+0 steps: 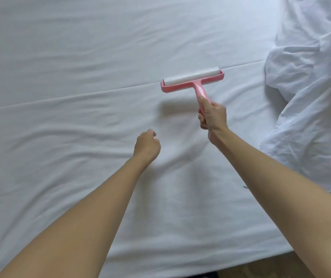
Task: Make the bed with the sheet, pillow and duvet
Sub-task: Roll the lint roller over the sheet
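The bed fills nearly the whole view, covered by a white sheet [60, 97] that lies spread across the mattress, with soft ripples running from the left edge toward the centre. A long straight ridge [100, 92] crosses the sheet from the middle left up toward the upper right.

Just above centre, the person's right hand [213, 117] has its grip closed round the pink handle of a lint roller [192, 80], fingers wrapped about the lower end of the handle. The roller's head lies crosswise over that ridge, a white roll seated in a pink frame. A faint shadow falls on the sheet just below the head, and I cannot tell whether the roll touches the cloth or hangs just over it.

The left hand [147, 146] is a little below and to the left of the right one, over the sheet. Its fingers are curled in to a narrow fist, and nothing shows inside that grip. Both bare forearms reach in from the bottom of the frame.

Along the right edge, from top to lower right, the white duvet [311, 77] lies bunched in a crumpled heap on the bed, well apart from the roller. A small dark speck [245, 187] sits on the sheet beside the right forearm. A strip of brown floor [271, 265] shows at the bottom right, past the mattress edge
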